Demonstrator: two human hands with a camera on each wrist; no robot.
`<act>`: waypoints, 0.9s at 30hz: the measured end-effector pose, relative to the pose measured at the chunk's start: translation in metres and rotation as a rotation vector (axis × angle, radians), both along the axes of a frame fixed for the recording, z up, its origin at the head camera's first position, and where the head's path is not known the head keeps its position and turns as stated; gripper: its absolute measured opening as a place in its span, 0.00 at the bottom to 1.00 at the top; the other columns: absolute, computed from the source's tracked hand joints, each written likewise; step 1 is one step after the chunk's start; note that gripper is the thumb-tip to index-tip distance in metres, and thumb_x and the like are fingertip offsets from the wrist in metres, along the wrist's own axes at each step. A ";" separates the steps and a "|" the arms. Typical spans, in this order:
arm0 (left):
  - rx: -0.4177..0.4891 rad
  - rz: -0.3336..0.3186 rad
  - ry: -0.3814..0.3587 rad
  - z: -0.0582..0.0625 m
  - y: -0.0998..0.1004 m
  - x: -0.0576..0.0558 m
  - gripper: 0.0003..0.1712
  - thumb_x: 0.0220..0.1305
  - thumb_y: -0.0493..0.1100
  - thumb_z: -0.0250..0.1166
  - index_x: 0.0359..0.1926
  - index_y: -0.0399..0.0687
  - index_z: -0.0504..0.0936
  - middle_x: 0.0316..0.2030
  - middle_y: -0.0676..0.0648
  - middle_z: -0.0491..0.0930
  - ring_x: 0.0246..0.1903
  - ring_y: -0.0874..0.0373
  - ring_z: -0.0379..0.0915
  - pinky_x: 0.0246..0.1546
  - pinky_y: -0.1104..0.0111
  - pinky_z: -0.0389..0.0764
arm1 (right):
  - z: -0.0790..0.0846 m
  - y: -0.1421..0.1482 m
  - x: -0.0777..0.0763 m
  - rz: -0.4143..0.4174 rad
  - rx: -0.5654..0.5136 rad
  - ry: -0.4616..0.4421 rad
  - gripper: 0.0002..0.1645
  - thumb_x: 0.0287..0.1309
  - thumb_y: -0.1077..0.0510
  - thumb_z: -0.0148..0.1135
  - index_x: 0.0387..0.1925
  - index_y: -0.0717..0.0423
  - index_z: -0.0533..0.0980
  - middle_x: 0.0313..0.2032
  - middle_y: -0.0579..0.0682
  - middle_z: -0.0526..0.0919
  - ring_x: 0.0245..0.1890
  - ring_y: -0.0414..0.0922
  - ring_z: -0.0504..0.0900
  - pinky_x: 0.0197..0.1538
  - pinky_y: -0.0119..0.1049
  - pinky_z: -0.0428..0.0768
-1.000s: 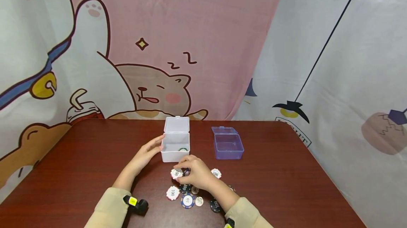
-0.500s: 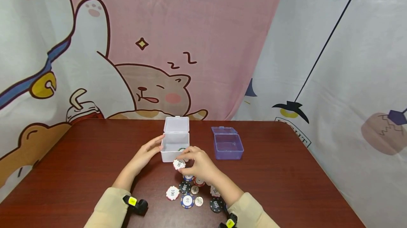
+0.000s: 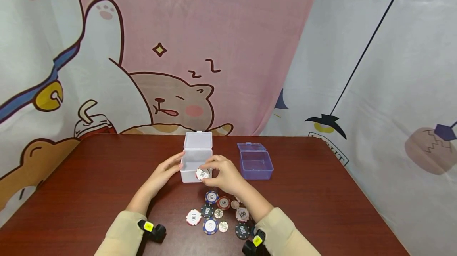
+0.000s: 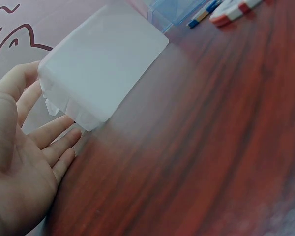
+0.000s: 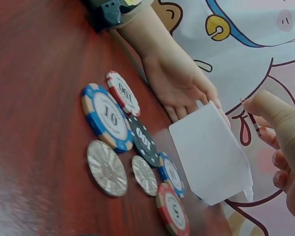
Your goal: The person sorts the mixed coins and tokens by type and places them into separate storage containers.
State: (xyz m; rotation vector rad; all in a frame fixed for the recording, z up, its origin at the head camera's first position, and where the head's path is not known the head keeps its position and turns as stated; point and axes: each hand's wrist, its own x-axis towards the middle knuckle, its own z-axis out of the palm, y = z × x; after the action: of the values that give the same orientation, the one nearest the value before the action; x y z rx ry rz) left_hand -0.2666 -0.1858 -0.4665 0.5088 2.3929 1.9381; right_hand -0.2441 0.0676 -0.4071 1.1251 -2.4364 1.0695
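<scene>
A white hinged box stands on the table with its lid raised at the back. My left hand rests its extended fingers against the box's left side, its palm bare in the left wrist view. My right hand pinches a white poker chip with red edge marks between thumb and fingers. In the head view this chip overlaps the box's front wall; the right wrist view shows it edge-on, above the box. The right hand covers part of the box's interior.
Nearer me lie loose chips: a red-edged white chip, blue chips, black chips, a red chip and silver coins. An open purple box stands to the right. A patterned cloth hangs behind the table.
My right hand has lifted the white chip from the pile and carried it forward to the white box's front. The left hand stays at the box's side.
</scene>
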 end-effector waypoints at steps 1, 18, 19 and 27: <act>0.003 -0.006 -0.004 0.000 0.000 0.000 0.28 0.70 0.41 0.56 0.69 0.44 0.65 0.63 0.34 0.67 0.60 0.41 0.65 0.60 0.45 0.59 | 0.000 0.000 -0.002 -0.004 -0.005 -0.003 0.19 0.41 0.61 0.76 0.41 0.56 0.85 0.39 0.47 0.80 0.42 0.43 0.75 0.41 0.42 0.77; 0.000 -0.008 -0.006 0.005 0.001 0.002 0.29 0.70 0.40 0.56 0.69 0.41 0.63 0.63 0.32 0.66 0.61 0.39 0.64 0.59 0.45 0.60 | -0.007 -0.003 -0.031 -0.059 -0.077 -0.016 0.20 0.40 0.62 0.77 0.40 0.59 0.85 0.38 0.49 0.81 0.35 0.50 0.75 0.36 0.47 0.76; -0.003 -0.012 -0.002 0.005 0.001 0.003 0.29 0.70 0.39 0.55 0.70 0.40 0.62 0.64 0.32 0.65 0.61 0.39 0.63 0.59 0.44 0.60 | -0.007 -0.004 -0.032 -0.066 -0.080 -0.021 0.19 0.40 0.62 0.77 0.40 0.59 0.85 0.38 0.50 0.81 0.35 0.50 0.75 0.36 0.47 0.76; 0.019 -0.012 -0.012 0.003 0.001 0.002 0.29 0.70 0.39 0.56 0.70 0.42 0.63 0.64 0.32 0.65 0.62 0.39 0.62 0.60 0.46 0.59 | -0.013 -0.007 -0.041 -0.127 -0.115 -0.074 0.20 0.41 0.63 0.76 0.42 0.60 0.84 0.40 0.51 0.81 0.38 0.55 0.78 0.37 0.45 0.76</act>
State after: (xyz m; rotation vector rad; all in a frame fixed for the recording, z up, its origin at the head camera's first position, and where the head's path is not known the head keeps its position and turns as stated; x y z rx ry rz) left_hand -0.2646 -0.1848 -0.4634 0.5094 2.3612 1.9548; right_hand -0.2855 0.0610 -0.4196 0.8979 -2.4297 1.2130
